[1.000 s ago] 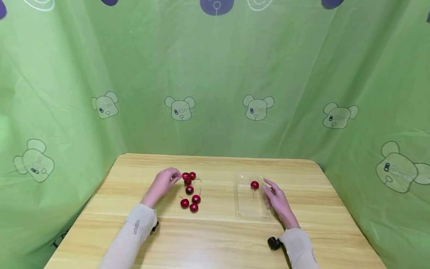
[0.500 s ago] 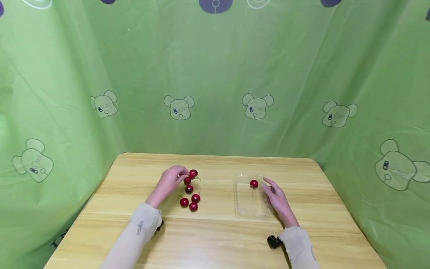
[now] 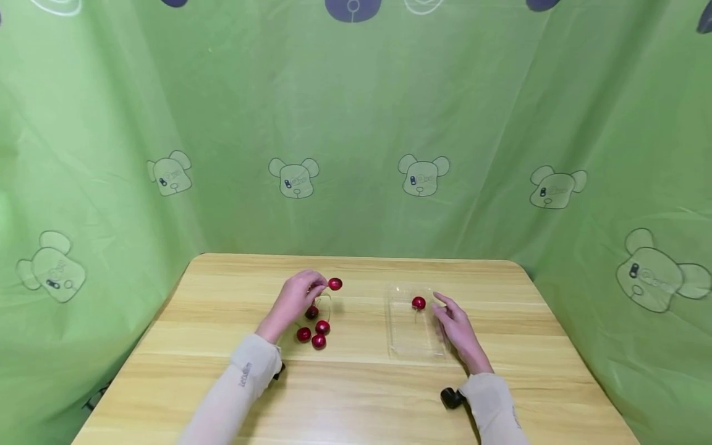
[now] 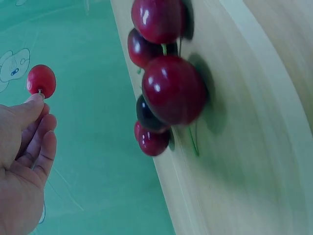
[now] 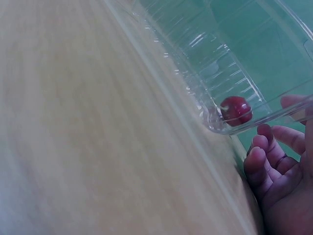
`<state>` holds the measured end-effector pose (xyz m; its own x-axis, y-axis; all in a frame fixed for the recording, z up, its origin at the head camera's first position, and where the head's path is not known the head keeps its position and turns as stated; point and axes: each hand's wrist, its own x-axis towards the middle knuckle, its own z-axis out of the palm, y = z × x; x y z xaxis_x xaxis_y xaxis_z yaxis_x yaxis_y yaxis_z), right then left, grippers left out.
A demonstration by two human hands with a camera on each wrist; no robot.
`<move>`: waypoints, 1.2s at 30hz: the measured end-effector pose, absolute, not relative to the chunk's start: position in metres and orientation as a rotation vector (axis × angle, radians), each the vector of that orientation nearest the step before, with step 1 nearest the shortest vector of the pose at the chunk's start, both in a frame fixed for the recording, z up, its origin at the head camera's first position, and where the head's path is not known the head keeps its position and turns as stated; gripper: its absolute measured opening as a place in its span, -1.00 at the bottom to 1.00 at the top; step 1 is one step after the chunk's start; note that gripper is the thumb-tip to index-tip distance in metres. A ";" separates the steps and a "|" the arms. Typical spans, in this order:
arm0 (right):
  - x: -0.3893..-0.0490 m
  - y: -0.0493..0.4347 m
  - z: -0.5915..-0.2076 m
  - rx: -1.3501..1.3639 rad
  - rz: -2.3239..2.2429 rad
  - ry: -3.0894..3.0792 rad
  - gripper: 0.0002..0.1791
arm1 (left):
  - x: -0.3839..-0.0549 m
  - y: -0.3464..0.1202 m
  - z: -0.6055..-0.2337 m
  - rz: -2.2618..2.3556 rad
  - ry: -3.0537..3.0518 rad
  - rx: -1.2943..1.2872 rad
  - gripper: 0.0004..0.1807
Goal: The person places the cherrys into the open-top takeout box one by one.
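In the head view my left hand (image 3: 299, 296) is above the back of a loose group of cherries. Its thumb and forefinger pinch a red cherry (image 4: 41, 81) by the stem, the fruit pointing away from the fingertips. Several dark red cherries (image 4: 173, 90), some with green stems, lie on the table below that hand. My right hand (image 3: 458, 327) is at the right side of a clear plastic box (image 3: 392, 334), its fingers relaxed and right at the rim. Inside the box, toward the back, sits one cherry (image 5: 236, 110) with its stem on.
The light wooden table (image 3: 356, 395) carries both the cherries and the box. A green curtain (image 3: 356, 123) with bear outlines hangs behind and along both sides. Black wrist cameras (image 3: 452, 398) are strapped at the sleeve cuffs.
My left hand has moved right and taken one cherry from the back of the group, lifting it by the stem. The right hand and the box stay in place.
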<state>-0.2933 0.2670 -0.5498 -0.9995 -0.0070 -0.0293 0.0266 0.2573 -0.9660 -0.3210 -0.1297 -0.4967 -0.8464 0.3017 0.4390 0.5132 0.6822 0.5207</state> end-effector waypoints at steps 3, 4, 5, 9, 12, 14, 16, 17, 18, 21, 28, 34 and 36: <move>-0.297 0.268 -0.559 0.016 -1.913 2.475 -0.38 | -0.321 -0.123 -0.497 -0.947 -2.567 -0.654 -0.93; -0.296 0.268 -0.558 0.015 -1.910 2.478 -0.38 | -0.321 -0.121 -0.496 -0.958 -2.567 -0.658 -0.93; -0.295 0.267 -0.556 0.014 -1.905 2.482 -0.39 | -0.322 -0.118 -0.496 -0.964 -2.565 -0.664 -0.92; -0.287 0.264 -0.538 0.014 -1.892 2.450 -0.38 | -0.322 -0.108 -0.498 -0.976 -2.566 -0.679 -0.91; -0.287 0.263 -0.538 0.017 -1.890 2.446 -0.38 | -0.323 -0.102 -0.500 -0.979 -2.566 -0.697 -0.91; -0.287 0.263 -0.538 0.015 -1.886 2.446 -0.38 | -0.324 -0.098 -0.501 -0.977 -2.566 -0.708 -0.91; -0.287 0.263 -0.538 0.014 -1.884 2.446 -0.38 | -0.325 -0.093 -0.502 -0.982 -2.566 -0.717 -0.91; -0.287 0.263 -0.538 0.015 -1.884 2.447 -0.38 | -0.325 -0.091 -0.502 -0.985 -2.565 -0.723 -0.91; -0.287 0.263 -0.537 0.016 -1.884 2.446 -0.38 | -0.326 -0.089 -0.503 -0.988 -2.564 -0.728 -0.91; -0.287 0.262 -0.538 0.022 -1.888 2.443 -0.38 | -0.326 -0.082 -0.505 -1.003 -2.559 -0.741 -0.91; -0.287 0.261 -0.538 0.020 -1.899 2.425 -0.38 | -0.330 -0.067 -0.509 -1.015 -2.592 -0.748 -0.90; -0.287 0.261 -0.538 0.026 -1.908 2.431 -0.39 | -0.333 -0.054 -0.511 -1.017 -2.593 -0.776 -0.89; -0.287 0.261 -0.538 0.019 -1.919 2.426 -0.38 | -0.334 -0.051 -0.512 -1.015 -2.587 -0.786 -0.89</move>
